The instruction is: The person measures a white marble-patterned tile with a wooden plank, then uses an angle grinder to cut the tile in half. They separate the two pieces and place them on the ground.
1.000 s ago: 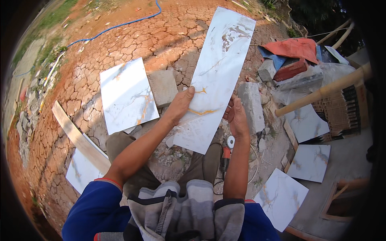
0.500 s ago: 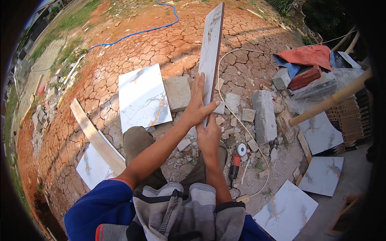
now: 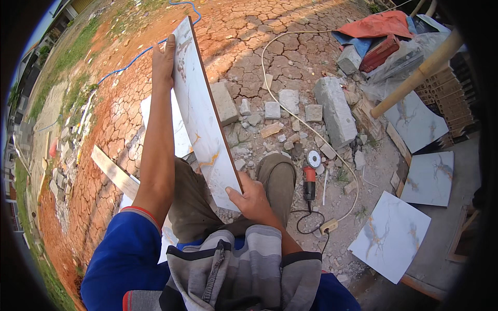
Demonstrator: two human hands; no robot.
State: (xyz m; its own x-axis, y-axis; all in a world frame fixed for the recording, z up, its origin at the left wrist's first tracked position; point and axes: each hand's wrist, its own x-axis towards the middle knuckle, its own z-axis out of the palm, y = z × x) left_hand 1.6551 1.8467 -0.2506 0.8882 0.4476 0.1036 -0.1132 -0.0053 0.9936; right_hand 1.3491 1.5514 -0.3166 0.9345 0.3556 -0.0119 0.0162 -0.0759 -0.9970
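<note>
A long cut strip of white marble-patterned tile [image 3: 199, 114] with orange-brown veins is held tilted above my knees. My left hand [image 3: 163, 59] grips its far end along the left edge. At the near end, my right hand [image 3: 251, 198] is closed round the corner, thumb on the patterned face. Behind the strip a white tile [image 3: 179, 127] lies on the ground, partly hidden. Right of my knee, an angle grinder [image 3: 310, 176] with a red and black body and a pale disc rests on the rubble, apart from both hands.
A cream cable [image 3: 265, 67] loops to a socket block [image 3: 329, 226] near the grinder. Concrete blocks [image 3: 334, 111] and rubble lie ahead. More marble-patterned tiles [image 3: 390, 236] lie at right, below a bamboo pole [image 3: 415, 75]. A wooden plank [image 3: 115, 171] lies at left.
The tile strip has swung left and lowered, its patterned face turned more towards me. My left hand has moved to its far end; my right hand now holds its near corner.
</note>
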